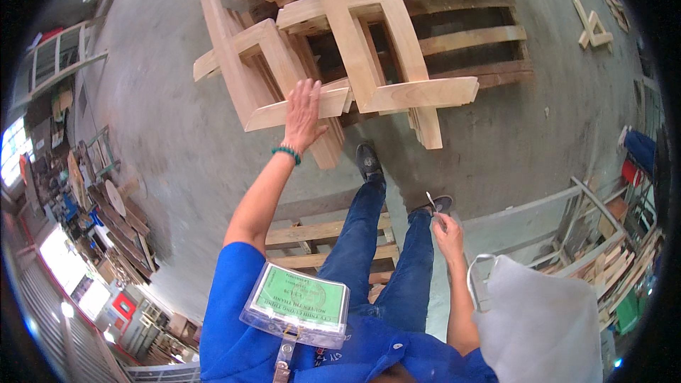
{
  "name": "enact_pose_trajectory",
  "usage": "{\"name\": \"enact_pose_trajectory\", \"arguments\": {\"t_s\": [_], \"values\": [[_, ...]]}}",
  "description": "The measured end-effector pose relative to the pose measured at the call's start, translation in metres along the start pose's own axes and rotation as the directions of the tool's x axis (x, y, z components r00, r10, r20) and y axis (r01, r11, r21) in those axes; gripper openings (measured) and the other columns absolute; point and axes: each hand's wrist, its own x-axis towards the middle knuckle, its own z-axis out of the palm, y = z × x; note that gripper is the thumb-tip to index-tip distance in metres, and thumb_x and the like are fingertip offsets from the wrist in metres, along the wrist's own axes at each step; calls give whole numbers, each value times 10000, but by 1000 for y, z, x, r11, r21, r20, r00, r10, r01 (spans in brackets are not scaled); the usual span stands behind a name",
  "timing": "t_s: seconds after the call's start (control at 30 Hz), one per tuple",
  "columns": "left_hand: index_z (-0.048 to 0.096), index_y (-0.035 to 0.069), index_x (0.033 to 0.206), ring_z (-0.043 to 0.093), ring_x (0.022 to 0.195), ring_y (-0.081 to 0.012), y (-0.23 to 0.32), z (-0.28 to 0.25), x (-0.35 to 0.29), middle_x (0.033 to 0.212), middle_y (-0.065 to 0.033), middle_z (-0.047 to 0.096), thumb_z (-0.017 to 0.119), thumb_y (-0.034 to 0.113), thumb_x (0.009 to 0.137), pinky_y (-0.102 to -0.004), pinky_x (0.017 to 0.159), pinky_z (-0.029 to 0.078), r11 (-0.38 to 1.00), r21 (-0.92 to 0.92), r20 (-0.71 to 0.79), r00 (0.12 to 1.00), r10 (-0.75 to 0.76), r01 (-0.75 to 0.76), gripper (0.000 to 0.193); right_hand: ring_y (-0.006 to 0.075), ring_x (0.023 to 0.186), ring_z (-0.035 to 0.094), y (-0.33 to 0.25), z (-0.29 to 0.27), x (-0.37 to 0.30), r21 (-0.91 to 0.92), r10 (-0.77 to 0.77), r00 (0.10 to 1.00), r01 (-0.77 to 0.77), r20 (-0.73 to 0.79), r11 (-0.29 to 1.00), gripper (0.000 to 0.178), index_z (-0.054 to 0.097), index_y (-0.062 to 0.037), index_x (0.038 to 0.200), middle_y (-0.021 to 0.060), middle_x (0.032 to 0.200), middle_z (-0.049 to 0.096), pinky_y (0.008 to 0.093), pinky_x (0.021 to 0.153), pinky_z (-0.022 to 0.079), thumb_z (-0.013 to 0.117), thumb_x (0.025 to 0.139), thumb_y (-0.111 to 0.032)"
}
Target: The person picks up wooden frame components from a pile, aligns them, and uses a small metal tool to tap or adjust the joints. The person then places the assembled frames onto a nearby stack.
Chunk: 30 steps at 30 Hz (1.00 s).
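My left hand (303, 117), with a green bead bracelet (286, 151) at its wrist, lies with fingers stretched out on a pale wooden piece (266, 116). That piece forms the near end of an angled wooden frame, one of several stacked in front of me. Beside it, another mitred wooden frame (425, 92) has its near end by my left hand's right side. Lower and to the right, my right hand (448, 234) pinches a thin, pointed, whitish stick (430, 199); its exact kind is too small to tell. The right hand is apart from the wood.
The stacked frames rest over a slatted wooden pallet (472, 40). Another pallet (284, 234) lies by my legs. Metal racks (578, 241) with wood pieces stand at right. A loose wooden frame (590, 25) lies on the floor at far right. Wood and equipment line the left side.
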Motion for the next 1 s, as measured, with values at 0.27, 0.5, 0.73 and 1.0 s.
{"name": "enact_pose_trajectory", "arguments": {"t_s": [0.27, 0.5, 0.73, 1.0], "values": [[396, 94, 1296, 524, 1085, -343, -16, 19, 45, 1165, -148, 566, 829, 175, 550, -434, 912, 442, 984, -176, 294, 952, 91, -40, 866, 309, 903, 633, 9, 5, -13, 56, 109, 994, -110, 13, 992, 304, 647, -49, 1065, 165, 1000, 658, 382, 795, 482, 606, 815, -217], [437, 100, 1141, 582, 940, -367, -21, 14, 61, 975, -166, 603, 827, 189, 564, -444, 800, 471, 996, -90, 355, 934, 43, -11, 702, 289, 828, 659, 22, 16, -21, 143, 125, 992, -123, -4, 982, 293, 644, -48, 1070, 146, 939, 680, 347, 745, 500, 604, 819, -193], [431, 89, 1130, 585, 925, -365, -13, 13, 60, 953, -161, 602, 830, 216, 582, -448, 782, 473, 995, -83, 322, 943, 85, -61, 689, 284, 812, 652, 31, 36, -23, 209, 180, 984, -180, 18, 961, 290, 651, -58, 1055, 151, 904, 675, 348, 719, 495, 594, 822, -220], [383, 61, 1268, 544, 1051, -341, -7, 12, 66, 1107, -174, 580, 834, 237, 584, -428, 899, 430, 993, -76, 340, 934, 115, -94, 838, 198, 819, 664, 32, 32, -27, 175, 258, 964, -266, 66, 948, 273, 650, -18, 1061, 132, 917, 690, 300, 750, 500, 587, 835, -157]]}}
